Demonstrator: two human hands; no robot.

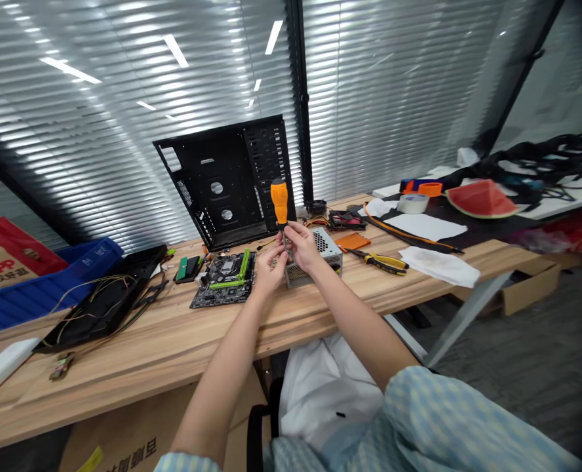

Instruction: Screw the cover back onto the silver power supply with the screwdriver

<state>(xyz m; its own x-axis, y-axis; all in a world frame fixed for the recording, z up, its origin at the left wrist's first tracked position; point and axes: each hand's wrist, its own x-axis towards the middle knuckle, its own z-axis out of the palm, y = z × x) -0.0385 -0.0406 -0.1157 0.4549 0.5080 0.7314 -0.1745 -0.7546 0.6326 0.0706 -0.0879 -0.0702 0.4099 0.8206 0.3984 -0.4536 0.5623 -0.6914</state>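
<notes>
You hold an orange-handled screwdriver [280, 203] nearly upright at the centre of the frame, its tip hidden among your fingers; your right hand [299, 246] closes its fingers around the tool just below the orange grip, while your left hand [270, 267] curls lower and to the left, fingertips drawn in near the shaft, though whether they pinch anything cannot be told; your forearms rise from the bottom of the frame and converge at a perforated metal power supply unit [326, 246], with a motherboard [222, 278] just left of the hands; the step in hand looks to be steadying or guiding the screwdriver's lower end; the next move, on that reading, calls for an upright shaft and a still left hand.
</notes>
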